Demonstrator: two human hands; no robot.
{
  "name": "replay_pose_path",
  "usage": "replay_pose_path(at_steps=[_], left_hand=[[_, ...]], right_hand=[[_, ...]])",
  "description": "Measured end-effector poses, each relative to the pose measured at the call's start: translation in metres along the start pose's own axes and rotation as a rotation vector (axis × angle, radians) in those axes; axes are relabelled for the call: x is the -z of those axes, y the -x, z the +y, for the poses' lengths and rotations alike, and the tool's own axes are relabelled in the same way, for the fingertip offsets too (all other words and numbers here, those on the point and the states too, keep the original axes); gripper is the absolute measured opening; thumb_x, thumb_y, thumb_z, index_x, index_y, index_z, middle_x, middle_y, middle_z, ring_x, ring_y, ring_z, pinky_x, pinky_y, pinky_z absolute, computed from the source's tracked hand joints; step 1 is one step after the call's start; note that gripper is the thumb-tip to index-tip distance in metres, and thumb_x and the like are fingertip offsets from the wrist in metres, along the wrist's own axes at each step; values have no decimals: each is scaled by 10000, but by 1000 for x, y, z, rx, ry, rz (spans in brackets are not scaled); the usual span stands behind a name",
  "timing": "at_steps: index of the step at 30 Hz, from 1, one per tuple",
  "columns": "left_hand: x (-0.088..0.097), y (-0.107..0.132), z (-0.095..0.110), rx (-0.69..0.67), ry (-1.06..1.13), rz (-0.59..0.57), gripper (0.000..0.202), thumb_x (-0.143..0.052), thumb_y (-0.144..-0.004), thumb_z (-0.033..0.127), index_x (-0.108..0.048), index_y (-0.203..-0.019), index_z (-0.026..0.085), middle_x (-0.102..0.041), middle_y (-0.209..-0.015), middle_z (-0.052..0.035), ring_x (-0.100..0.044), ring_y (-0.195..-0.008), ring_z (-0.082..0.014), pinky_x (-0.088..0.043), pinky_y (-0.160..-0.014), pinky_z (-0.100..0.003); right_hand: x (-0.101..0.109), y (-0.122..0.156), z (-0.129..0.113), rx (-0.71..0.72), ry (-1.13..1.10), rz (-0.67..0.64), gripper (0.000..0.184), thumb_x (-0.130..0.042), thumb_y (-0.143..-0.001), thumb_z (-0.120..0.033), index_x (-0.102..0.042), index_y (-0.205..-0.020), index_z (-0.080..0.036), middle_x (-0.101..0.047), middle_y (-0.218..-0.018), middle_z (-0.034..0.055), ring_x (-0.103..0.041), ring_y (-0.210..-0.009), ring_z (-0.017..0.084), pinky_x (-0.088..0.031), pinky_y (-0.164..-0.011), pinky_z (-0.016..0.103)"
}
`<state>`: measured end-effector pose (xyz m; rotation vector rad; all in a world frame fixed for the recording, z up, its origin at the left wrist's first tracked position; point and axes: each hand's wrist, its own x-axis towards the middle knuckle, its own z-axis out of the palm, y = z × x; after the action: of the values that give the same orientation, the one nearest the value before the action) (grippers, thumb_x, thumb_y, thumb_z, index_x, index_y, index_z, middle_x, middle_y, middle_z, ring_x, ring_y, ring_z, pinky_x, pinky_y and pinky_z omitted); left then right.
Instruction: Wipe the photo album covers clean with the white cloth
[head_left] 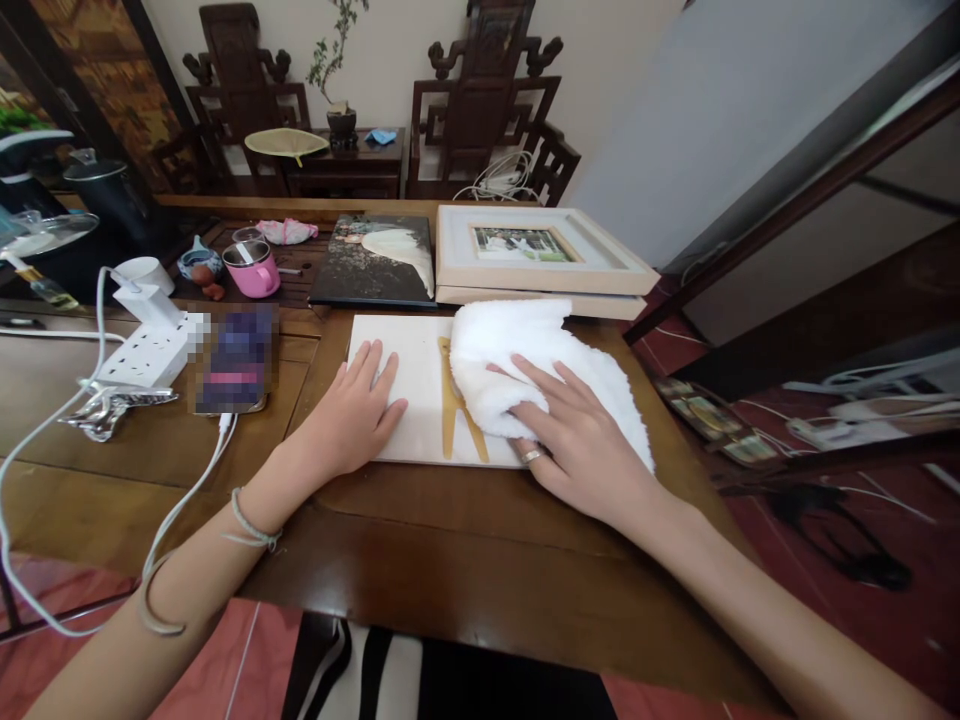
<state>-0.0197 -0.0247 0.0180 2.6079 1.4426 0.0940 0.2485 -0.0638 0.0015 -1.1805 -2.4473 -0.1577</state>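
A flat white board (409, 350) with gold strips on its face lies on the wooden table in front of me. My left hand (360, 410) rests flat on the board's left part, fingers spread, holding nothing. Over the right part is a fluffy white towel (592, 370), bunched up and trailing past the board's right side. My right hand (574, 430) presses on this towel, its fingers partly sunk in a fold. The towel hides the board's right half and some of the gold pattern.
Behind the board lie a dark picture panel (382, 260) and stacked pale photo frames (600, 278). To the left are a pink mug (255, 275), a white power strip (154, 345), a blurred phone (238, 360) and looping white cables. The table's front edge (480, 625) is close to me.
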Motion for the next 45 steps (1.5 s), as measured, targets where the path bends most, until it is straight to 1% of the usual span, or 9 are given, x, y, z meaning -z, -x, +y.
replay_pose_path(at_steps=[5,11,16,24,31,34,39,45], left_hand=[[1,-1,1,5,-7,2,589,-273,-1015,352,-241,-1488,3,-149,-1593,-280,-80,-1500,-361,-234,-1173,-557],[4,0,4,25,-38,-27,588,-283,-1020,330,-242,-1491,-20,-138,-1595,-283,-84,-1499,-369,-235,-1177,-540],[2,2,3,27,-31,5,572,-281,-1020,334,-258,-1488,5,-171,-1593,-271,-116,-1496,-364,-251,-1170,-543],[1,8,-3,26,-46,10,573,-287,-1022,335,-275,-1485,-3,-174,-1590,-276,-129,-1494,-368,-257,-1169,-543],[-2,11,-7,12,-72,46,567,-301,-1022,334,-290,-1480,1,-212,-1581,-273,-160,-1490,-360,-270,-1165,-538],[-2,12,-8,20,-70,47,566,-308,-1021,340,-295,-1482,11,-224,-1581,-263,-163,-1492,-349,-261,-1174,-521],[-3,10,-8,12,-59,53,558,-303,-1020,346,-301,-1479,29,-235,-1581,-255,-166,-1492,-347,-274,-1167,-529],[-2,4,-4,16,-58,17,581,-314,-1024,342,-281,-1486,-9,-188,-1586,-278,-127,-1494,-365,-265,-1169,-537]], right_hand=[[0,1,-3,-11,25,0,191,-447,-838,-92,-562,-943,-203,-537,-1427,171,-365,-1408,351,-359,-1092,635],[0,1,-3,-3,43,1,182,-440,-838,-85,-550,-939,-188,-544,-1415,190,-384,-1394,374,-374,-1077,644],[0,0,-5,-1,53,-2,177,-439,-844,-87,-538,-948,-191,-546,-1415,183,-388,-1392,374,-383,-1075,636],[0,-2,-13,-18,40,-23,188,-440,-830,-75,-533,-938,-199,-537,-1433,156,-361,-1413,351,-368,-1095,616],[-4,-2,-18,-20,34,-3,182,-451,-835,-83,-551,-951,-182,-528,-1436,172,-371,-1406,358,-358,-1100,619],[-4,-2,-18,-17,36,6,178,-454,-835,-83,-553,-949,-177,-536,-1427,178,-381,-1398,368,-364,-1092,629],[-4,-2,-15,-3,32,26,164,-464,-831,-85,-548,-925,-189,-545,-1419,176,-393,-1392,364,-375,-1085,619],[-5,0,-10,-2,21,39,172,-461,-827,-79,-549,-920,-193,-559,-1405,177,-398,-1391,355,-375,-1086,612]])
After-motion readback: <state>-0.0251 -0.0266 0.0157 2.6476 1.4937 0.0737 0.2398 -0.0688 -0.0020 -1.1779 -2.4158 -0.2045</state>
